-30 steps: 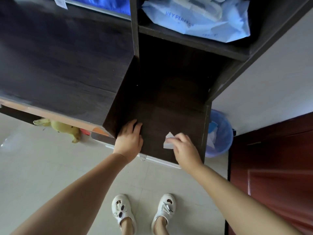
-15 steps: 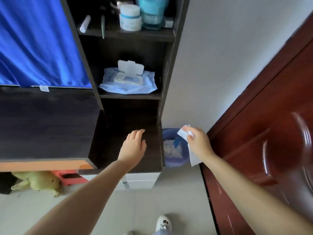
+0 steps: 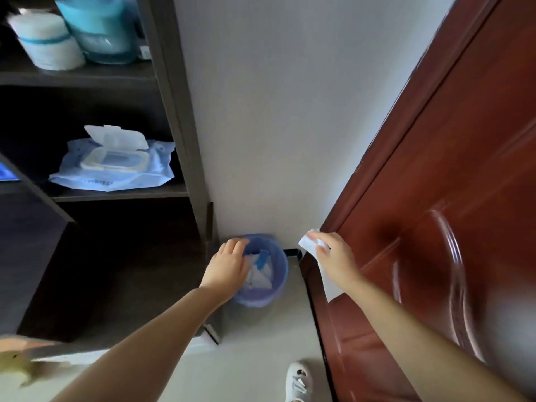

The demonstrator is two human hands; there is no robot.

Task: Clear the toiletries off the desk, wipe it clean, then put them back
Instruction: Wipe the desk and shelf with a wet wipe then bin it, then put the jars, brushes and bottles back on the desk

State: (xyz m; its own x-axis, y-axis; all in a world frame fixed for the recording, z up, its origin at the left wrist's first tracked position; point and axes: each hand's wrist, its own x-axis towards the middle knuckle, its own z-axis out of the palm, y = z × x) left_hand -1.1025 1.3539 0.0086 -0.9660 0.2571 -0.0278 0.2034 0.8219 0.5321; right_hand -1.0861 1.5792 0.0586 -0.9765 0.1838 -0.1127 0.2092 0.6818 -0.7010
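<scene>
Moved since the earlier frame: left hand (image 3: 229, 264), off the bench (image 3: 121, 274) and out over the blue bin (image 3: 280, 274), fingers loose, holding nothing. One used wipe (image 3: 311, 248), pinched in the right hand (image 3: 336, 259), hung beside the bin, against the door (image 3: 435, 198). Step judged: discarding after wiping; next, drop it in. Shelved toiletries: one wipes pack (image 3: 116, 163), lid open; one white tub (image 3: 46, 43); one blue container (image 3: 101, 27).

Bin (image 3: 278, 282) on floor between desk unit (image 3: 179, 140) at left and door (image 3: 435, 198) at right, against wall. Wipes pack (image 3: 116, 166) on middle shelf; two tubs (image 3: 72, 36) on shelf above. Left hand (image 3: 227, 266) over bin rim; right hand (image 3: 336, 261), gripping wipe (image 3: 311, 245), right of bin.
</scene>
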